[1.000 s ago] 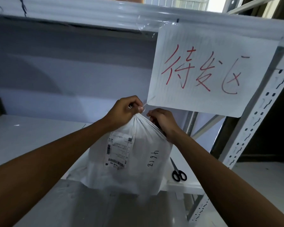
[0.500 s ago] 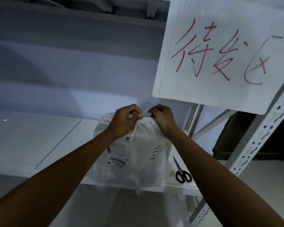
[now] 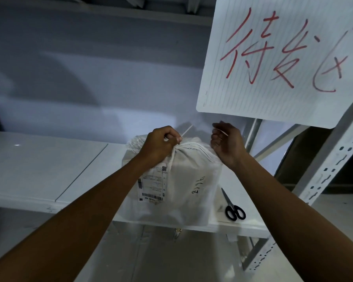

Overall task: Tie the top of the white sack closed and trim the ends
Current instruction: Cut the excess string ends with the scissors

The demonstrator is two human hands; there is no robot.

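Observation:
The white sack (image 3: 183, 184) stands upright on the white shelf (image 3: 49, 171), with a shipping label and handwritten digits on its front. Its top is gathered into a neck. My left hand (image 3: 161, 143) grips that neck, and a thin white tie end (image 3: 186, 131) sticks up and to the right from the fist. My right hand (image 3: 225, 142) hovers just right of the neck, fingers curled and apart from the sack; a faint thin strand seems to lie across its fingers. Black-handled scissors (image 3: 231, 206) lie on the shelf to the right of the sack.
A white sign with red writing (image 3: 283, 58) hangs above my right hand. A perforated metal rack upright (image 3: 330, 167) and diagonal braces stand at the right. The shelf's front edge runs below the sack, with a lower level beneath it.
My right hand has let go of the sack's top and moved right. The left hand keeps its grip on the neck. The sack has come down onto the shelf.

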